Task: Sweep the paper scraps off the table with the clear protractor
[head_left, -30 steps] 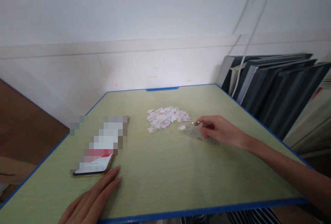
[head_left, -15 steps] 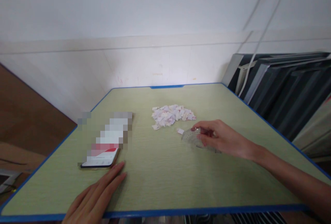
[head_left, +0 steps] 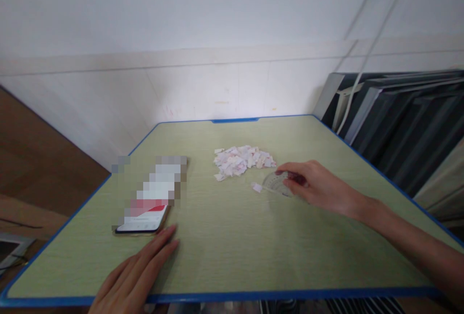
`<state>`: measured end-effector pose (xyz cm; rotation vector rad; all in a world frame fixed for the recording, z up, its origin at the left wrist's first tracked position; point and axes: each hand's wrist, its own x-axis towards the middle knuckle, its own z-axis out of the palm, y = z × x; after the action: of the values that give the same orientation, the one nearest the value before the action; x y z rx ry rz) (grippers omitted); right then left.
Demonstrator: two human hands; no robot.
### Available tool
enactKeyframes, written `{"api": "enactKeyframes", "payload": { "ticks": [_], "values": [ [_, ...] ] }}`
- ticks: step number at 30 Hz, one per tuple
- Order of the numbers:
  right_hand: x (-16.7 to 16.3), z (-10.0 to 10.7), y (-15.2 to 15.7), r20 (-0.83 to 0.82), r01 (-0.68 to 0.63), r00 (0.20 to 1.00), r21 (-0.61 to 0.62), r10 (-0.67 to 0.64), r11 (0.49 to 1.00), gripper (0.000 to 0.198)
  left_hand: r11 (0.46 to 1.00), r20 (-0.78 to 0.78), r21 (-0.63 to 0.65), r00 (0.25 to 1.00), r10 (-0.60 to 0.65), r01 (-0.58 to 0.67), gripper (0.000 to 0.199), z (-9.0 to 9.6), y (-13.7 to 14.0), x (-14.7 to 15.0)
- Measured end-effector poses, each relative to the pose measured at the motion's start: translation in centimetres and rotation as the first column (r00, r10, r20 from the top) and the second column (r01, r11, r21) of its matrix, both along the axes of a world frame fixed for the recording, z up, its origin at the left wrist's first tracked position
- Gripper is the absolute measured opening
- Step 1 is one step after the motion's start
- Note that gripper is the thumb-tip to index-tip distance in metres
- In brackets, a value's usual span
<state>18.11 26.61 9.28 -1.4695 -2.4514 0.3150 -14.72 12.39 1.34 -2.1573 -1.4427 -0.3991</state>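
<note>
Between the thumb and fingers of my right hand (head_left: 313, 183) is a clear plastic protractor (head_left: 274, 183), its curved edge toward the left. A single scrap of paper (head_left: 257, 187) lies on the table at the protractor's left tip. Just beyond is a loose pile of small torn paper pieces (head_left: 242, 160), whitish with pink marks. My left hand (head_left: 139, 270) rests flat at the table's front edge, fingers stretched out and holding nothing. Its fingertips are close to the lower corner of a phone (head_left: 145, 224), whose lit screen is partly blurred out.
The light green table (head_left: 217, 246) has a blue rim. A white wall (head_left: 232, 86) stands behind it. Dark flat panels or folders (head_left: 402, 115) lean along the right side, with a pale cable (head_left: 353, 91) hanging in front. A brown wooden surface (head_left: 43, 135) is at the left.
My right hand has moved slightly right and away from me with the protractor, which now lies flatter. The single scrap has shifted a little right and nearer. My left hand has stayed put.
</note>
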Motion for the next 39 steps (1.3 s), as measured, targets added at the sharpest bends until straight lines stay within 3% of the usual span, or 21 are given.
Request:
{"api": "enactKeyframes", "payload": {
  "ticks": [3, 5, 8, 12, 21, 25, 30, 35, 36, 39],
  "values": [
    [0.6, 0.3, -0.6, 0.143, 0.006, 0.989, 0.138, -0.026, 0.99, 0.033, 1.0, -0.021, -0.002, 1.0, 0.001, -0.001, 0.045, 0.2, 0.1, 0.0],
    [1.0, 0.4, -1.0, 0.174, -0.061, 0.984, 0.126, 0.038, 0.99, 0.031, 1.0, -0.034, 0.011, 0.999, -0.025, 0.026, 0.045, 0.3, 0.1, 0.0],
    [1.6, 0.4, -1.5, 0.158, -0.126, 0.981, 0.091, 0.11, 0.988, 0.029, 0.999, -0.037, 0.021, 0.999, -0.032, 0.033, 0.045, 0.4, 0.2, 0.0],
    [2.3, 0.4, -1.8, 0.144, -0.103, 0.986, 0.145, 0.082, 0.984, 0.028, 1.0, -0.027, 0.014, 1.0, 0.009, -0.009, 0.046, 0.3, 0.1, 0.1],
    [3.1, 0.8, -3.2, 0.07, -0.185, 0.982, 0.219, 0.174, 0.958, 0.03, 1.0, -0.021, 0.007, 1.0, 0.015, -0.015, 0.045, 0.3, 0.0, 0.1],
    [3.4, 1.6, -4.1, 0.037, -0.285, 0.958, 0.1, 0.283, 0.953, 0.03, 1.0, -0.034, 0.018, 0.999, -0.021, 0.022, 0.046, 0.3, 0.0, 0.0],
    [3.9, 2.8, -4.8, -0.06, -0.409, 0.912, -0.143, 0.405, 0.901, 0.026, 1.0, -0.056, 0.014, 0.998, -0.004, 0.005, 0.049, 0.4, 0.2, -0.2],
    [4.1, 2.5, -4.7, -0.072, -0.327, 0.944, -0.12, 0.321, 0.937, 0.029, 0.999, -0.03, 0.026, 0.999, -0.043, 0.043, 0.049, 0.2, 0.1, -0.5],
    [4.1, 2.4, -4.8, -0.07, -0.325, 0.945, -0.127, 0.319, 0.937, 0.029, 1.0, -0.006, 0.013, 1.0, -0.003, 0.003, 0.05, 0.1, 0.1, -0.5],
    [4.1, 2.5, -5.2, -0.079, -0.372, 0.928, -0.229, 0.363, 0.9, 0.029, 1.0, -0.041, -0.006, 0.999, -0.022, 0.021, 0.049, 0.1, 0.0, -0.7]
  ]
}}
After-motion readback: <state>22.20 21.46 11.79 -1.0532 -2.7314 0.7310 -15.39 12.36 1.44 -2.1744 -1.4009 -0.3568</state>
